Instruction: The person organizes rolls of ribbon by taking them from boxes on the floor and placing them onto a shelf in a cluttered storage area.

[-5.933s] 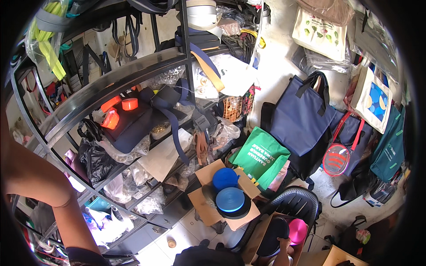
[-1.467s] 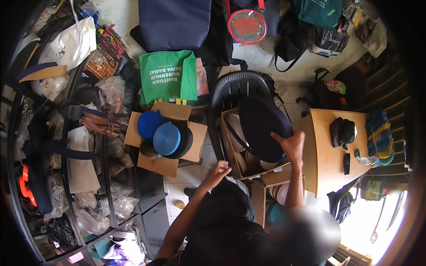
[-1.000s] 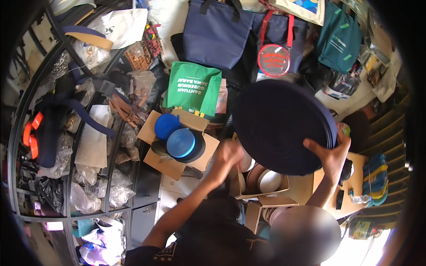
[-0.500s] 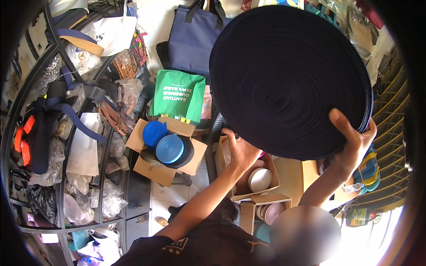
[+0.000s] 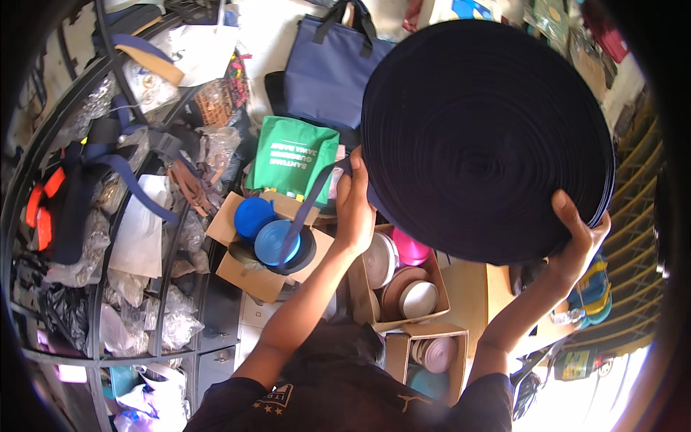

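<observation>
One large flat navy webbing roll (image 5: 486, 137), upper right of frame, face toward camera; hides floor behind. Left hand (image 5: 354, 205) and right hand (image 5: 576, 241) gripping its rim, fingers curled; fingertips hidden.

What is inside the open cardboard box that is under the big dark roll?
The cardboard box shows several tape rolls: white, pink and brown ones. The large dark webbing roll, held by both hands, covers its far end.

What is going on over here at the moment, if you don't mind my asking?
A person holds a big dark navy roll of webbing up in both hands: the left hand grips its left edge, the right hand its lower right edge. A loose strap end hangs down over an open cardboard box of blue rolls. Boxes of lighter rolls sit below.
</observation>
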`<control>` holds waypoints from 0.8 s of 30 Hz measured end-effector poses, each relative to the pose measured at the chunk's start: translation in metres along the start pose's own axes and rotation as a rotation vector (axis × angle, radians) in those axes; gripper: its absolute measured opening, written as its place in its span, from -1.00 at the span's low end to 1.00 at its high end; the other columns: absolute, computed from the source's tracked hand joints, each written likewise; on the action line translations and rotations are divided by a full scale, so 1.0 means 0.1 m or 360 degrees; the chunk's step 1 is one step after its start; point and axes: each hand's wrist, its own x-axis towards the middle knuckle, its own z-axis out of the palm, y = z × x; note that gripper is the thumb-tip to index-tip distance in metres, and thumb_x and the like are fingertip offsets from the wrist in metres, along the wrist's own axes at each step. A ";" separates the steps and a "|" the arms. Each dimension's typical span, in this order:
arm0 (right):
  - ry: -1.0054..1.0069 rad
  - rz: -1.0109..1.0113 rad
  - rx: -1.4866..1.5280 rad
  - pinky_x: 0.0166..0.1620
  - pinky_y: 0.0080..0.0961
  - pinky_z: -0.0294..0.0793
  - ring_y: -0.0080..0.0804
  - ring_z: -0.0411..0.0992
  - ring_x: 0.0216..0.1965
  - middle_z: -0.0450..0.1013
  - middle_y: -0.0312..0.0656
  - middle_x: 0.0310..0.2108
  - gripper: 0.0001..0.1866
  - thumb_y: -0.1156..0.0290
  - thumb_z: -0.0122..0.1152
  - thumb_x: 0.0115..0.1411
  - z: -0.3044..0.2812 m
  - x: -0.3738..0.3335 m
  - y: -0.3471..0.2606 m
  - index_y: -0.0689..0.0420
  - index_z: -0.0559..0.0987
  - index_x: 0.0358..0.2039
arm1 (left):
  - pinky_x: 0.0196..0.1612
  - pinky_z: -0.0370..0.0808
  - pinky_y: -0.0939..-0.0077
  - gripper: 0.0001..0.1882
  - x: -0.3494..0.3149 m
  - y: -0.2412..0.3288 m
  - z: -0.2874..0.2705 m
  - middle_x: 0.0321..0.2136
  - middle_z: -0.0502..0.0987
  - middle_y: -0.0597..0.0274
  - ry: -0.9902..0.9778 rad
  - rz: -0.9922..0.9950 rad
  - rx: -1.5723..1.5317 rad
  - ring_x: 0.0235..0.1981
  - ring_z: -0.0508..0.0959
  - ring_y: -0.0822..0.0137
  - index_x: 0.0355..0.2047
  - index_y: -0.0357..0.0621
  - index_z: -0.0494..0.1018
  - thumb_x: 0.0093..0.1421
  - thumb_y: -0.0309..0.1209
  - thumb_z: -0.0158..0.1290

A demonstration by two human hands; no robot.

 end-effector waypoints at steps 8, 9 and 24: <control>-0.0619 0.0327 0.0409 -0.06 -0.40 0.45 -0.28 0.48 -0.30 0.49 -0.05 -0.26 -0.30 0.58 0.38 -0.28 0.07 0.10 0.35 0.40 0.37 -0.04 | 0.04 0.34 0.53 -0.44 0.09 0.82 -0.21 -0.08 0.46 0.18 -0.0122 0.0031 0.0912 -0.07 0.42 0.47 0.06 -0.32 0.32 0.38 -0.03 -0.25; -0.0607 0.0401 0.0612 -0.16 -0.47 0.49 -0.35 0.49 -0.41 0.52 -0.11 -0.33 -0.44 0.58 0.38 -0.28 0.20 0.07 0.42 0.39 0.49 -0.15 | -0.03 0.40 0.56 -0.43 0.04 0.93 -0.33 -0.07 0.44 0.21 -0.0028 0.0055 0.0945 -0.11 0.43 0.51 0.09 -0.28 0.29 0.35 -0.01 -0.15; -0.1024 0.0638 0.0981 0.07 -0.24 0.44 -0.12 0.47 -0.11 0.44 0.02 -0.08 -0.25 0.56 0.33 -0.24 0.96 -0.12 0.79 0.37 0.34 0.06 | -0.28 0.33 0.63 -0.55 -0.41 1.71 -0.45 -0.39 0.40 0.33 0.0134 0.0395 0.1578 -0.41 0.33 0.57 -0.09 -0.26 0.37 0.42 -0.10 -0.30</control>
